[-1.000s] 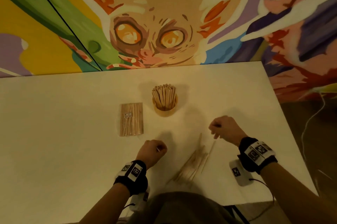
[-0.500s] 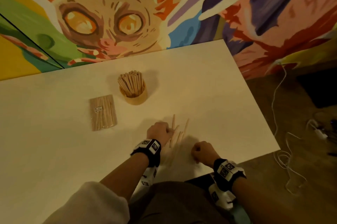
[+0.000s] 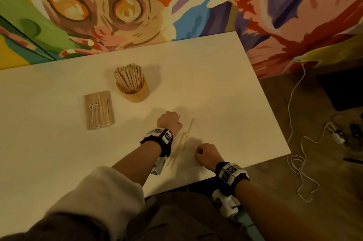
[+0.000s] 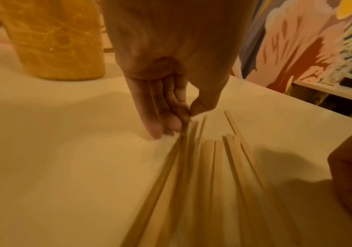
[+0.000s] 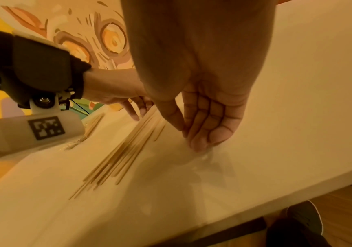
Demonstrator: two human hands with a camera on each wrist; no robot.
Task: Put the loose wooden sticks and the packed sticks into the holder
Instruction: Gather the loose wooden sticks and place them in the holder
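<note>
A white table [image 3: 216,87] stands against a painted mural [image 3: 117,9], with cables [image 3: 298,154] on the wooden floor. The left hand [image 3: 170,123] pinches the far ends of the loose sticks [image 3: 183,139] near the front edge; the right hand [image 3: 207,155] rests curled beside them, holding nothing. The pack [image 3: 99,110] lies just left of the holder [image 3: 135,91].

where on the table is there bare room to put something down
Bare: the table's right half beyond the holder, and its near-left stretch below the packed sticks. Crowded: the near edge, where both hands flank the loose sticks.
</note>
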